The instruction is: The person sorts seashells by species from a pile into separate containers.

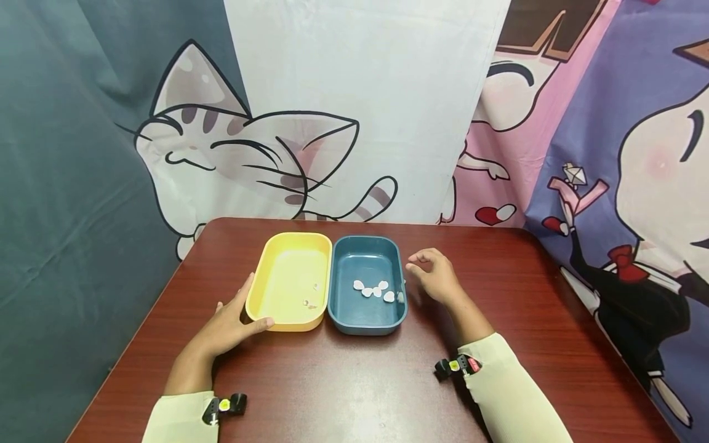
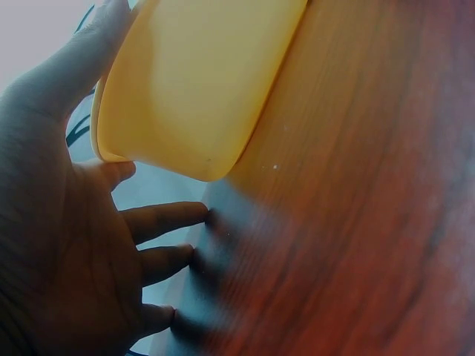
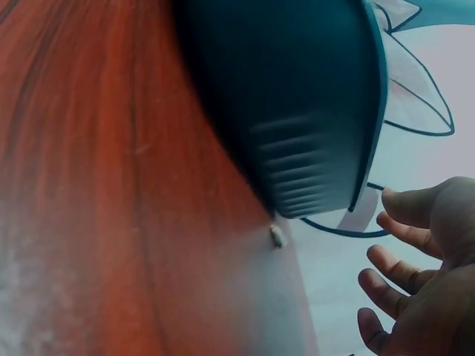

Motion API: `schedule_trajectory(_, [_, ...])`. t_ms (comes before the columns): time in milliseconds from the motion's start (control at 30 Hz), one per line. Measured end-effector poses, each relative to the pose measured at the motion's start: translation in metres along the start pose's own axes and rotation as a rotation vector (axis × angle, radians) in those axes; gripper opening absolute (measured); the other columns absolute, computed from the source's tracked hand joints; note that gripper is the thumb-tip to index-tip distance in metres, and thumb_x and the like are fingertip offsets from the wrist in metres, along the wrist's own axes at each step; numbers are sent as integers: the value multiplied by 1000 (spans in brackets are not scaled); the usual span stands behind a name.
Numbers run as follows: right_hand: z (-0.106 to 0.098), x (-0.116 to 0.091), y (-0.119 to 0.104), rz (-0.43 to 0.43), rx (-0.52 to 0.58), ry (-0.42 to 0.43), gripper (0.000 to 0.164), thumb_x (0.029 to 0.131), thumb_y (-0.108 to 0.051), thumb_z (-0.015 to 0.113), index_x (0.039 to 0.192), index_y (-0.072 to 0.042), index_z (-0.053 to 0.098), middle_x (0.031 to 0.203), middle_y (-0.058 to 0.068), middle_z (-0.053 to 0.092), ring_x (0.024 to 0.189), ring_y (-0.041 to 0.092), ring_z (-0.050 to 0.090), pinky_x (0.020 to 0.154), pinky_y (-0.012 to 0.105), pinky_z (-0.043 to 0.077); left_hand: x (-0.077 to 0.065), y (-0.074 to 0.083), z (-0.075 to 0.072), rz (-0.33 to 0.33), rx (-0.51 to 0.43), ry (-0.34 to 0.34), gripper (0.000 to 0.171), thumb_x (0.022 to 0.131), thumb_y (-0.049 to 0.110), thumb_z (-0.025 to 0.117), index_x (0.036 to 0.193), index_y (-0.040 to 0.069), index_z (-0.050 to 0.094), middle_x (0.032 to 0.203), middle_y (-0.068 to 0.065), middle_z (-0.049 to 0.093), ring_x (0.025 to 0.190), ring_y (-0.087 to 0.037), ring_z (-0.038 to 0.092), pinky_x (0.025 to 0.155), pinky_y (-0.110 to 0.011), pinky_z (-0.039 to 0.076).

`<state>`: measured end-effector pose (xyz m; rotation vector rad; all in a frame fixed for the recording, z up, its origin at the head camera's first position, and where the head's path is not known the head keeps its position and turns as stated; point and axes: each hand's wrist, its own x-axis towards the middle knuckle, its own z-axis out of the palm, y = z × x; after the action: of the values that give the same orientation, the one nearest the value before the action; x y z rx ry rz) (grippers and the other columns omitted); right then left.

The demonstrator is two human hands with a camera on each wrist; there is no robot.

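Note:
My left hand (image 1: 229, 323) rests at the near left corner of a yellow plastic tray (image 1: 260, 271), thumb along the near rim and index finger at the side. In the left wrist view its other fingers (image 2: 167, 263) are spread, tips at the tabletop. My right hand (image 1: 437, 277), loosely bent and holding nothing, hovers just right of a blue tray (image 1: 346, 314). Several small white shell-like pieces (image 1: 378, 291) lie in the blue tray, one blurred near its right wall. A few small brownish bits (image 1: 309, 304) lie in the yellow tray.
Both trays stand side by side on a reddish-brown wooden table (image 1: 310, 381). On the table by the blue tray's outer wall lies a small pale piece (image 3: 277, 236). A cartoon-printed cloth (image 1: 376, 80) hangs behind the table's far edge.

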<state>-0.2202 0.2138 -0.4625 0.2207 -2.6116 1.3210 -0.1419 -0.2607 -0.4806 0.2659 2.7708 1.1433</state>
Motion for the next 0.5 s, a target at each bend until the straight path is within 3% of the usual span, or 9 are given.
schedule_trajectory(233, [5, 0, 11, 25, -50, -52, 17, 101, -9, 78, 114, 1, 77, 124, 23, 71, 122, 41, 67, 109, 58, 53, 0, 2, 0, 0, 8, 5, 124, 92, 52, 83, 178, 18, 0, 179, -28, 23, 164, -58, 24, 124, -88, 0])
schedule_trajectory(500, [11, -2, 28, 11, -89, -96, 15, 97, -6, 81, 110, 2, 78, 119, 21, 72, 111, 36, 69, 100, 47, 54, 0, 2, 1, 3, 4, -3, 123, 92, 51, 83, 178, 18, 0, 180, -27, 23, 163, -58, 25, 124, -88, 0])
